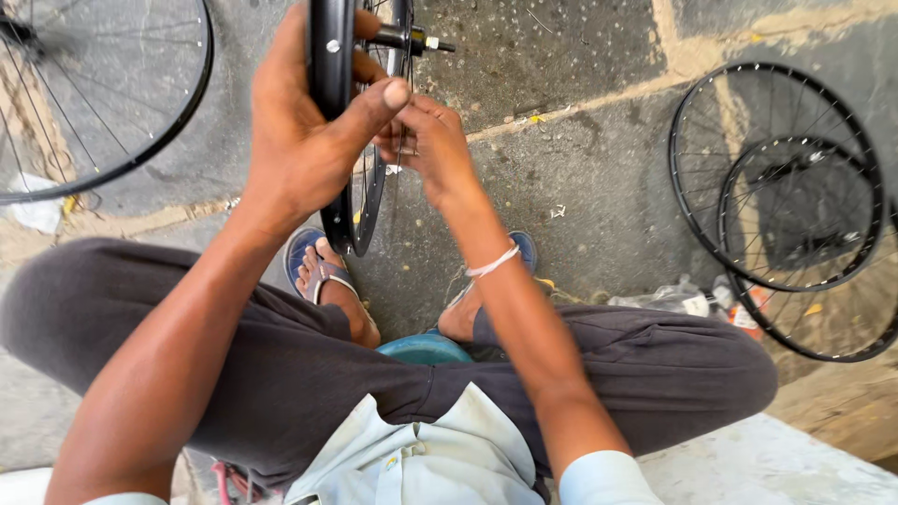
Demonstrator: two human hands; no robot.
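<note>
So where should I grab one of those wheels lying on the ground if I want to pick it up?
Probably the black rim of the large flat wheel, coming from its open left side. The rim is a solid hoop; the spokes are thin wires, and smaller wheels overlap its right part.

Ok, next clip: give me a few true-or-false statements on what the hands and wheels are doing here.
1. The left hand grips the rim of an upright bicycle wheel. True.
2. The right hand rests on the knee. False: it is at the wheel's spokes, beside the left thumb.
3. Two black rims lie overlapping on the ground at the right. True.
4. The person is barefoot. False: blue sandals are on the feet.
5. A string band circles the right wrist. True.
</note>
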